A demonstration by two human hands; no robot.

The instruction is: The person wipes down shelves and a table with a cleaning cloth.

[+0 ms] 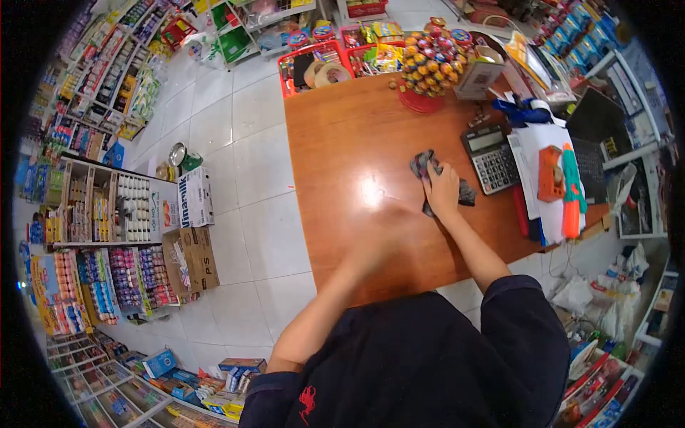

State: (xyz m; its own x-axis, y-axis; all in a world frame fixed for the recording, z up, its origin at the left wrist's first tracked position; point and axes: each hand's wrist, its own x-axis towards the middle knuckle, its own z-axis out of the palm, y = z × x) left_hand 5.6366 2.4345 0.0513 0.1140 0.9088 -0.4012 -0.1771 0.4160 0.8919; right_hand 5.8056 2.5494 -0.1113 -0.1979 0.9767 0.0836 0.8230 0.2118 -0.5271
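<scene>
A dark, patterned cloth (467,192) lies crumpled on the brown wooden table (342,143), left of the calculator. My right hand (442,189) rests on this cloth, its fingers pressed into the fabric, part of which sticks out on both sides. Over the table's near left part is my left hand (389,239), smeared by motion, so its fingers cannot be made out. Nothing can be seen in it. A bright light reflection shows on the tabletop between the left hand and the far edge.
A calculator (492,158), papers (531,143) and an orange holder (550,173) stand at the right. A lollipop stand (421,100) and red baskets (285,75) are at the far edge. Stocked shelves (107,207) and a cardboard box (200,257) are left, beyond the tiled floor.
</scene>
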